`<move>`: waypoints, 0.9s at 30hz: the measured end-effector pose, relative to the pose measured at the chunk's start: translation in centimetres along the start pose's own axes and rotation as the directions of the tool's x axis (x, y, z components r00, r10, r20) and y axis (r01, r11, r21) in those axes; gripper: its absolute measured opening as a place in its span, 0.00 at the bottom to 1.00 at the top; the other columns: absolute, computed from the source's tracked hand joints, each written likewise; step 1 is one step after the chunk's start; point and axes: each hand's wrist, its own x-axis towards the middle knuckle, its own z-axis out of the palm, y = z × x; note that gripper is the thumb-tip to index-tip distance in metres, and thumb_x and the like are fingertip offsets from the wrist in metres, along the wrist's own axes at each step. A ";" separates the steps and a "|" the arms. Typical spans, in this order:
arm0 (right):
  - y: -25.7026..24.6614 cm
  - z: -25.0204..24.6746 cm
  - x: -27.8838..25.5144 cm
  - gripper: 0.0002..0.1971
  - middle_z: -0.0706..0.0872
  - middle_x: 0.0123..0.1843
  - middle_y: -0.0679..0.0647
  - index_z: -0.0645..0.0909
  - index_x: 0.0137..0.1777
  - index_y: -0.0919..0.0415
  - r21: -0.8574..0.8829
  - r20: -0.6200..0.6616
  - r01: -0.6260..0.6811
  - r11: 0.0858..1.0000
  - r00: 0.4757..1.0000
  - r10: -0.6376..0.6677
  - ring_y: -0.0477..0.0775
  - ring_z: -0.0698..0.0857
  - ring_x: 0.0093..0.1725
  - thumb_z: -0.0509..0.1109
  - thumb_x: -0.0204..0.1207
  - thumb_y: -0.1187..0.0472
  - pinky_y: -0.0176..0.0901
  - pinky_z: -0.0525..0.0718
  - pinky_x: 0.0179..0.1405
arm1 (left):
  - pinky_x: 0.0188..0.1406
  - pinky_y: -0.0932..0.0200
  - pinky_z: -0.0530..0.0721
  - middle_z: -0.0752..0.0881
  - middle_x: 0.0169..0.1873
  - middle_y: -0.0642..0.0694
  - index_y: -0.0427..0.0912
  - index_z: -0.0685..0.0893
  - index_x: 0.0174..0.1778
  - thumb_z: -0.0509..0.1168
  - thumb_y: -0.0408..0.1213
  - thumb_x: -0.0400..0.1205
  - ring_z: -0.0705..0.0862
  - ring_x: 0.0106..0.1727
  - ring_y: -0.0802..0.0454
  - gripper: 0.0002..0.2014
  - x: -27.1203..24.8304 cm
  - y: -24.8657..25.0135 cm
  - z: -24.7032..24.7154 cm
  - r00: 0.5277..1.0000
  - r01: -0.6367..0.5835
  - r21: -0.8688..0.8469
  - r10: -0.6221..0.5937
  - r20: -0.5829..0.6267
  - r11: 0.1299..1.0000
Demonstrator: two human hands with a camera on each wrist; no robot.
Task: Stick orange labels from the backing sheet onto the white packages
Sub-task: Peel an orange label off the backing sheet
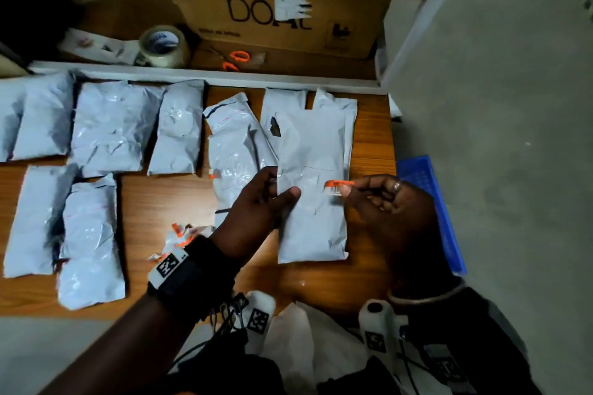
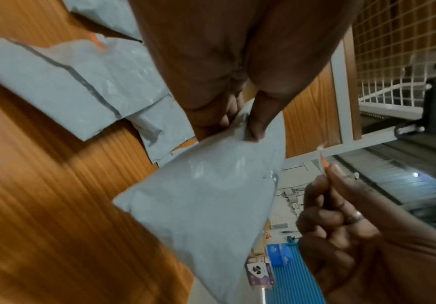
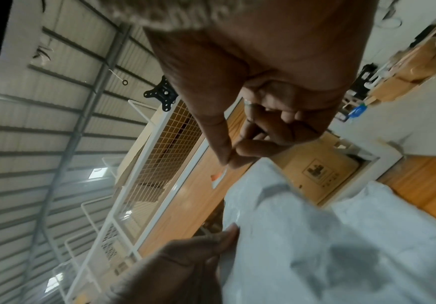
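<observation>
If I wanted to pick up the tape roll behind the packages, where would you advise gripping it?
Probably from above, the hands' fingers across the outer rim of the tape roll. It seems to lie tilted with its open core facing up. A white package lies against its left, so the right side, toward the scissors, looks freer.

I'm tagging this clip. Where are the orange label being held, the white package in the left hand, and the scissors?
orange label [image 1: 337, 187], head view, its barcode end beside the right fingertips.
white package [image 1: 313, 218], head view, middle of its front face.
scissors [image 1: 236, 60], head view, orange handles.
</observation>
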 end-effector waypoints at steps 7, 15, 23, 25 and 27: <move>-0.9 2.8 -1.3 0.06 0.94 0.37 0.48 0.90 0.40 0.56 -0.012 0.059 0.035 0.999 0.998 -0.034 0.45 0.93 0.39 0.85 0.71 0.62 0.36 0.90 0.44 | 0.50 0.50 0.91 0.91 0.61 0.38 0.35 0.77 0.71 0.66 0.31 0.85 0.91 0.58 0.44 0.18 -2.0 0.0 -1.5 0.993 0.019 -0.055 -0.013 0.119 0.998; -1.0 3.8 -2.7 0.06 0.94 0.35 0.44 0.91 0.39 0.55 -0.056 0.016 0.070 0.996 0.997 -0.070 0.42 0.93 0.38 0.86 0.70 0.62 0.32 0.89 0.42 | 0.40 0.56 0.89 0.91 0.40 0.50 0.41 0.81 0.61 0.63 0.31 0.88 0.90 0.41 0.51 0.07 -3.1 1.2 -2.8 0.991 0.039 -0.072 -0.029 0.134 0.997; -1.3 4.7 -3.2 0.06 0.91 0.30 0.41 0.92 0.42 0.58 -0.092 0.006 0.083 0.992 0.997 -0.082 0.37 0.88 0.32 0.86 0.70 0.59 0.32 0.86 0.37 | 0.50 0.48 0.92 0.94 0.54 0.43 0.40 0.82 0.65 0.79 0.42 0.72 0.93 0.56 0.45 0.27 -3.7 2.3 -2.7 0.992 -0.001 0.014 -0.001 0.128 1.000; -1.3 4.9 -3.4 0.06 0.86 0.25 0.36 0.92 0.42 0.59 -0.107 -0.004 0.096 0.990 0.995 -0.097 0.34 0.85 0.28 0.86 0.71 0.60 0.26 0.81 0.33 | 0.49 0.48 0.93 0.94 0.54 0.43 0.38 0.82 0.65 0.79 0.36 0.76 0.93 0.56 0.45 0.23 -3.8 2.4 -2.7 0.994 -0.025 0.032 0.021 0.106 0.999; -1.2 5.0 -3.4 0.06 0.85 0.24 0.35 0.92 0.42 0.58 -0.130 -0.015 0.113 0.985 0.993 -0.116 0.33 0.84 0.27 0.86 0.71 0.59 0.24 0.78 0.31 | 0.48 0.48 0.94 0.94 0.53 0.41 0.36 0.83 0.64 0.75 0.32 0.80 0.93 0.54 0.44 0.17 -3.7 2.5 -2.8 0.995 -0.041 0.018 0.039 0.092 0.999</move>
